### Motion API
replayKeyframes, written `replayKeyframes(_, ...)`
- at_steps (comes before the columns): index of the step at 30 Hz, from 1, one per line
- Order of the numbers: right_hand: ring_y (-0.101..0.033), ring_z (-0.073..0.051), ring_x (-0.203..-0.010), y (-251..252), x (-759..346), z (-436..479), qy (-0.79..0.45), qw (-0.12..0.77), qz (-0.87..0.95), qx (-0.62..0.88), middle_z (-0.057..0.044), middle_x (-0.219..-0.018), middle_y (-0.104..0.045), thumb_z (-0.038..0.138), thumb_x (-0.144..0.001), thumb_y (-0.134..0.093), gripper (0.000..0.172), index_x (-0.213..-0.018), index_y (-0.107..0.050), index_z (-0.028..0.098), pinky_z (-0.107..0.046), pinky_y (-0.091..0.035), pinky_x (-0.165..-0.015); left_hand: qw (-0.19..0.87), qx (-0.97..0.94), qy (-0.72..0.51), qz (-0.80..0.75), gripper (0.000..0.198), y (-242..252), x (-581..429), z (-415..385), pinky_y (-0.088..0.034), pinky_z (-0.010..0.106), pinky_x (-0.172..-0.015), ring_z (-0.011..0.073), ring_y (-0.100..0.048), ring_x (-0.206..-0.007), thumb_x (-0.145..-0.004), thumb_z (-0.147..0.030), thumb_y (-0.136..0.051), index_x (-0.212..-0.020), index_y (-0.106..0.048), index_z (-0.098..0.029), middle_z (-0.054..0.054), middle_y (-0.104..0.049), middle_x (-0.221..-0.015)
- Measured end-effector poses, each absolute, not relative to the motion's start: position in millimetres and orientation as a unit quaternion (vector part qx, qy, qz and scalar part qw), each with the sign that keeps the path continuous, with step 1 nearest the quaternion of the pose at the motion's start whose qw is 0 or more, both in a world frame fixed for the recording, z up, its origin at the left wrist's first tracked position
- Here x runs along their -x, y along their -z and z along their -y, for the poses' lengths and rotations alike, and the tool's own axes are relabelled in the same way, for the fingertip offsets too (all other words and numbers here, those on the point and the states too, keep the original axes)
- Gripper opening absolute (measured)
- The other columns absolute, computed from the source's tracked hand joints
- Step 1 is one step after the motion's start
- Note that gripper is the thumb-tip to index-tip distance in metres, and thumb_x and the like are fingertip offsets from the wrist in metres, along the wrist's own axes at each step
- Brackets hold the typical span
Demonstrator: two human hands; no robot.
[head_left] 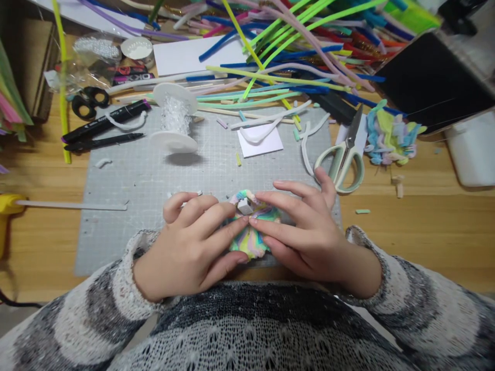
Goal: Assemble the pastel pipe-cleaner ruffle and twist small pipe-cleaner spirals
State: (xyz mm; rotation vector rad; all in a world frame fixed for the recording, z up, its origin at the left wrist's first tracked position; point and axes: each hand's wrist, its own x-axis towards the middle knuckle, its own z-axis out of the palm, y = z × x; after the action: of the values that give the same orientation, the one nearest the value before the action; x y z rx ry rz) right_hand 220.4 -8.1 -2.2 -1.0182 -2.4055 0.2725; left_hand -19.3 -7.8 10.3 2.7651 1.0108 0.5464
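A small pastel piece made of pipe cleaners, in yellow, green, blue and pink, is at the front edge of the cutting mat. My left hand holds its left side, the thumb at the lower edge and the index fingertip near the middle. From the other side my right hand grips it, index finger meeting the left one on top and thumb at the right edge. A small whitish block shows within the curved upper part. My fingers hide both sides of the piece.
White-handled scissors lie beyond my right hand, near another pastel pipe-cleaner piece. A spool of clear thread, a marker and black scissors are further back. Loose pipe cleaners cover the far side. A yellow glue gun is left.
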Motion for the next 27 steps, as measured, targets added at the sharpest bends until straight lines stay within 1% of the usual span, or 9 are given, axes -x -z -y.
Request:
replayKeyframes(5,-0.049,-0.030,-0.123,2.8,-219.6,7.4,-0.110,0.238,0.890,0.372,-0.007,-0.126,-0.064,0.027,-0.086,-0.059,0.023,-0.106,-0.071,0.026,-0.068,-0.015,-0.109,0.089,-0.918,-0.185,-0.338,0.034,-10.1,19.6,6.9,-0.034,0.048,-0.092,0.0280,-0.053,-0.102,-0.091,-0.037,-0.051,-0.116,-0.064,-0.017,0.010,-0.068,-0.109)
replayKeyframes(12,-0.045,-0.032,-0.126,4.3,-219.7,8.3,-0.111,0.214,0.894,0.378,-0.008,-0.130,-0.060,0.030,-0.085,-0.060,0.026,-0.109,-0.069,0.028,-0.069,-0.011,-0.109,0.092,-0.918,-0.184,-0.338,0.034,-10.2,20.1,6.7,-0.033,0.048,-0.092,0.0280,-0.052,-0.102,-0.091,-0.037,-0.052,-0.115,-0.065,-0.016,0.010,-0.067,-0.110)
replayKeyframes(17,-0.044,-0.033,-0.127,4.5,-219.3,8.6,-0.112,0.196,0.897,0.380,-0.009,-0.132,-0.058,0.030,-0.087,-0.058,0.023,-0.107,-0.069,0.027,-0.070,-0.011,-0.108,0.095,-0.919,-0.186,-0.335,0.036,-10.6,19.6,6.7,-0.033,0.048,-0.091,0.0283,-0.053,-0.101,-0.091,-0.038,-0.053,-0.116,-0.065,-0.016,0.010,-0.068,-0.109)
replayKeyframes(24,-0.045,-0.033,-0.126,5.4,-218.6,7.9,-0.113,0.206,0.895,0.379,-0.009,-0.131,-0.059,0.030,-0.087,-0.058,0.020,-0.103,-0.069,0.027,-0.072,-0.012,-0.107,0.088,-0.918,-0.184,-0.340,0.035,-10.6,19.1,7.2,-0.033,0.049,-0.091,0.0289,-0.053,-0.101,-0.091,-0.037,-0.053,-0.117,-0.065,-0.017,0.010,-0.068,-0.110)
replayKeyframes(27,-0.046,-0.033,-0.125,5.7,-219.0,7.6,-0.115,0.209,0.895,0.377,-0.009,-0.130,-0.060,0.029,-0.086,-0.059,0.019,-0.102,-0.069,0.026,-0.072,-0.013,-0.107,0.081,-0.917,-0.182,-0.346,0.033,-10.6,18.7,6.9,-0.034,0.049,-0.090,0.0288,-0.052,-0.101,-0.091,-0.036,-0.053,-0.115,-0.066,-0.017,0.010,-0.068,-0.109)
